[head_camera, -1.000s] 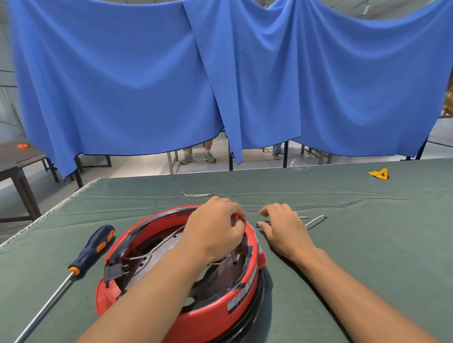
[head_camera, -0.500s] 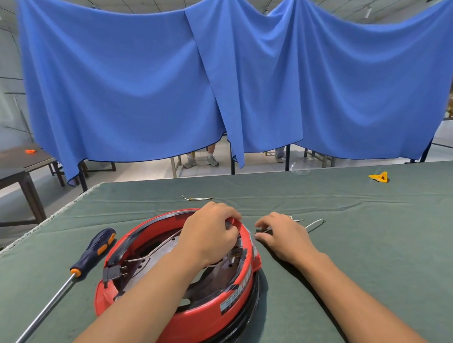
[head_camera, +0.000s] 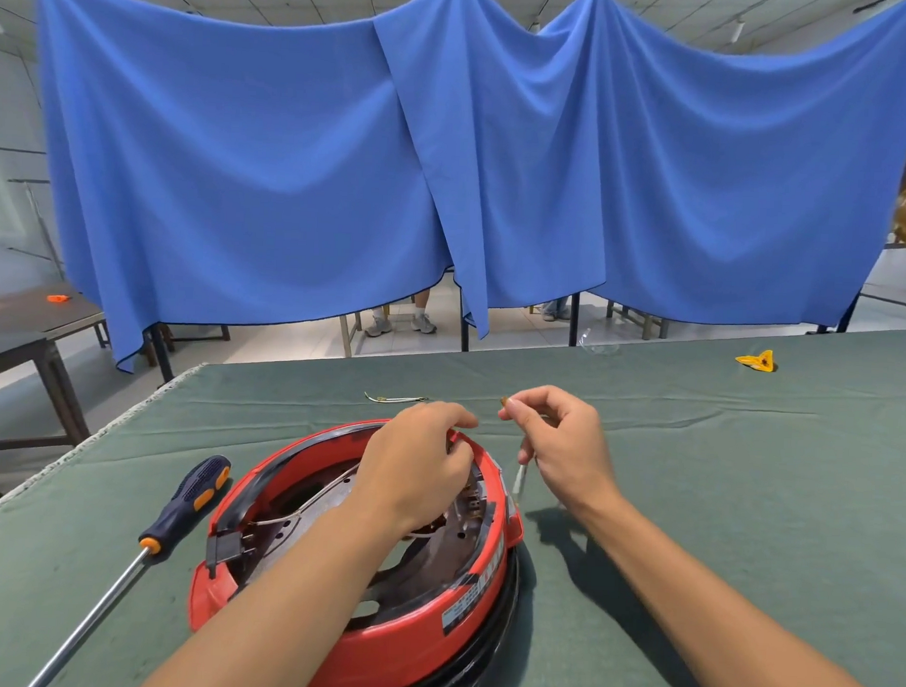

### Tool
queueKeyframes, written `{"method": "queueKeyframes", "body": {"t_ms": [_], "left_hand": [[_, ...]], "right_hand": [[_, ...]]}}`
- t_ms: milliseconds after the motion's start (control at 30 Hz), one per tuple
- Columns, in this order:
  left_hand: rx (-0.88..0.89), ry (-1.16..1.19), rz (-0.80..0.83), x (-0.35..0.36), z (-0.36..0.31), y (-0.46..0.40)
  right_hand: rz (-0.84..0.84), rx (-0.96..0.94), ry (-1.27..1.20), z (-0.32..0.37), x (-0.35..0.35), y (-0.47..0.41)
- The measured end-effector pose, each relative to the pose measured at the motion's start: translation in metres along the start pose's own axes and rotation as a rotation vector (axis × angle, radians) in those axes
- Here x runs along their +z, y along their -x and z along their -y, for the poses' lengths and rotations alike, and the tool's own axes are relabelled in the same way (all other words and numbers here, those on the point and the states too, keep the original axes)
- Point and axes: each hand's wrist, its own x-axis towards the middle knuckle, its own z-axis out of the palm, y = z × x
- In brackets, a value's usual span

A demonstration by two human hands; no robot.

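A round red appliance base (head_camera: 420, 630) lies upside down on the green table cloth (head_camera: 744, 482), its metal inner plate and wiring showing. My left hand (head_camera: 416, 465) sits on the base's far rim with fingers curled into the inside; what they hold is hidden. My right hand (head_camera: 555, 439) is lifted just right of the base and pinches a thin wire (head_camera: 519, 482) whose white sleeved end hangs down below the fingers, with a small brown terminal at the fingertips.
A blue-and-orange screwdriver (head_camera: 178, 508) lies left of the base, shaft toward the near edge. Another thin wire (head_camera: 395, 399) lies beyond the hands. A yellow piece (head_camera: 756, 360) sits far right. Blue cloth (head_camera: 447, 163) hangs behind the table; someone's legs show beneath it.
My right hand has risen off the cloth, lifting the thin wire that lay there. My left hand has stayed on the base's rim.
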Motion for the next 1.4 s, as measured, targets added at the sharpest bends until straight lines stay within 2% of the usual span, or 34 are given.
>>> {"method": "queueKeyframes", "body": {"t_ms": [233,467,700,833,900,967,1067,1133,1233,1333,1400], "left_hand": [[0.004,0.297,-0.226,-0.007,-0.006,-0.001],[-0.062,0.558,-0.224,-0.012,-0.007,0.0],[-0.315,1.017,-0.213,-0.019,-0.007,-0.004],[-0.551,1.197,-0.275,-0.023,-0.001,-0.01],[-0.7,1.194,-0.249,-0.023,0.006,-0.012],[-0.757,1.163,-0.12,-0.022,0.009,-0.012],[-0.664,1.052,0.067,-0.018,0.006,-0.006],[-0.598,0.952,0.125,-0.017,0.003,-0.002],[-0.59,0.958,0.097,-0.021,0.001,-0.001],[-0.551,0.903,0.041,-0.027,0.002,-0.003],[-0.525,0.847,0.062,-0.03,0.002,-0.001]], "right_hand": [[0.043,-0.091,-0.036,0.03,0.012,0.013],[0.051,-0.081,0.013,0.033,0.012,0.017],[0.012,-0.077,0.102,0.032,0.014,0.015],[0.007,-0.064,0.185,0.025,0.013,0.015],[0.029,-0.032,0.166,0.023,0.014,0.015],[0.05,-0.012,0.183,0.021,0.015,0.014],[0.075,0.019,0.279,0.017,0.017,0.015],[0.085,0.029,0.352,0.015,0.019,0.018],[0.114,0.049,0.407,0.013,0.022,0.021],[0.175,0.11,0.34,0.012,0.023,0.021],[0.203,0.127,0.309,0.012,0.023,0.018]]}}
